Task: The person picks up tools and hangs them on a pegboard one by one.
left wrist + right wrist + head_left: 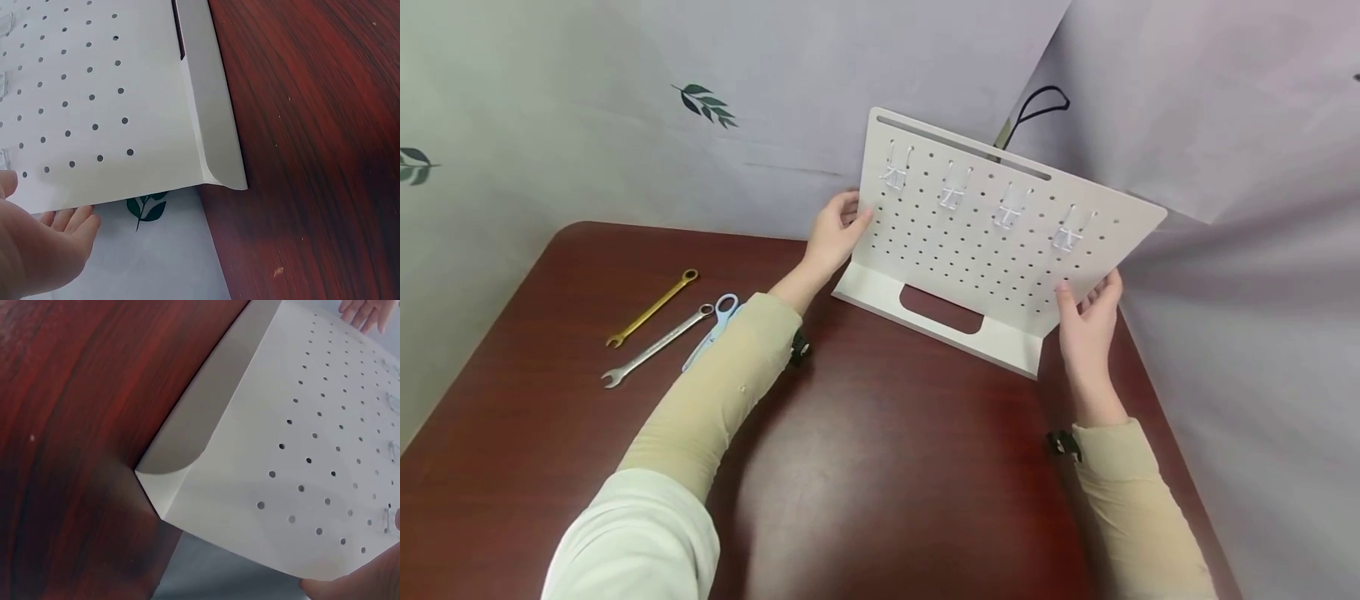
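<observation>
1. The left hand (837, 233) grips the left edge of the white pegboard (925, 250), its thumb on the front face and its other fingers reaching behind.
2. The right hand (1090, 321) holds the opposite edge lower down, thumb over the front, the rest of the fingers partly hidden behind the panel.
3. So the pegboard is between the two sets of fingers, leaning back, its foot (868, 285) below them and seemingly resting on the tabletop (887, 458). Four clear hooks (952, 197) hang in a row across the panel, higher than the right fingertips.
4. The step in hand looks like placing or steadying the pegboard; whether it is sliding or at rest, I cannot tell.
5. Left of the left fingers and nearer the person lie a gold wrench (655, 307), a silver wrench (658, 344) and light-blue scissors (724, 312), partly covered by the left sleeve (722, 367). Beyond the fingers, a black loop (1045, 92) rises behind the panel's top edge.
6. The next move, as I judge it, calls for keeping the foot flat, then easing both grips evenly, since uneven release could twist the panel.
</observation>
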`<state>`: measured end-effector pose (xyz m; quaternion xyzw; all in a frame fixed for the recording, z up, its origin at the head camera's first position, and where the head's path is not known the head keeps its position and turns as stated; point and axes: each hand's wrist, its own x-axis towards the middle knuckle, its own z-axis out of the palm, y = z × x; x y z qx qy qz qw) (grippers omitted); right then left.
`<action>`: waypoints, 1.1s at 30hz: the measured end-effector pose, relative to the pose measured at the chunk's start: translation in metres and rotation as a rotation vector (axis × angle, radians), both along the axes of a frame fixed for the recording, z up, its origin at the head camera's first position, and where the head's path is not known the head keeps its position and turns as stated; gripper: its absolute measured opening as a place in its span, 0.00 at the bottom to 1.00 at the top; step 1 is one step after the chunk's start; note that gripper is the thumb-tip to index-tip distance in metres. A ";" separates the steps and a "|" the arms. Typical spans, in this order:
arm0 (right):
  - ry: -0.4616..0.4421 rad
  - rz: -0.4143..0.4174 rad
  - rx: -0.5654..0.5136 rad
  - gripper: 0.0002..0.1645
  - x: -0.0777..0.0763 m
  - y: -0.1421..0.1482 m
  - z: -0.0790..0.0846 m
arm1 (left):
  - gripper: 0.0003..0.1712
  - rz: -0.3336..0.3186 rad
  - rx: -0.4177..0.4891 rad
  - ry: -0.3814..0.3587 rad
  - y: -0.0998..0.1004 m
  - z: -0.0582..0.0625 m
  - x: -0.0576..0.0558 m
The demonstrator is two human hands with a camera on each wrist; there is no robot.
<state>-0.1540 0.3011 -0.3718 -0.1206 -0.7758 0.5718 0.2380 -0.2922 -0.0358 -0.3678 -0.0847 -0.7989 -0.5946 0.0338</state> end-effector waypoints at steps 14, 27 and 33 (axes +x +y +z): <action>0.001 0.111 0.018 0.47 -0.022 -0.014 0.001 | 0.35 0.012 -0.041 0.006 -0.038 -0.001 0.014; 0.025 0.207 -0.034 0.45 -0.048 -0.028 -0.001 | 0.35 0.044 -0.079 0.024 -0.074 -0.004 0.036; 0.048 0.278 -0.036 0.45 -0.056 -0.032 -0.002 | 0.36 0.061 -0.080 0.021 -0.085 -0.005 0.048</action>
